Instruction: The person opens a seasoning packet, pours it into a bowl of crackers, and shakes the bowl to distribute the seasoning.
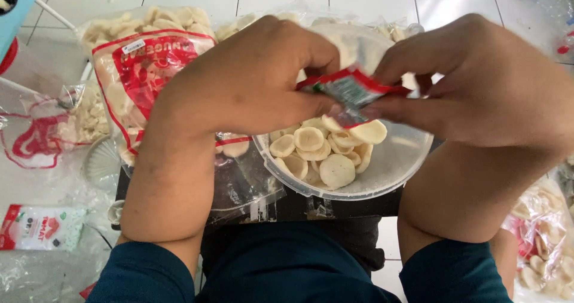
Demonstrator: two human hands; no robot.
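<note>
Both my hands pinch a small red and grey sachet (350, 89) above a clear plastic bowl (394, 162). My left hand (251, 79) grips its left end and my right hand (478, 82) grips its right end. The bowl holds several round pale crackers (320, 147) and sits on a dark surface in front of my lap. The far part of the bowl is hidden behind my hands.
A large clear bag with a red label, full of pale crackers (134, 70), lies left of the bowl. A smaller bag (60, 124) lies further left on the white tiled floor. A white and red sachet (39, 226) lies at lower left. More bagged crackers (541, 243) are at the right.
</note>
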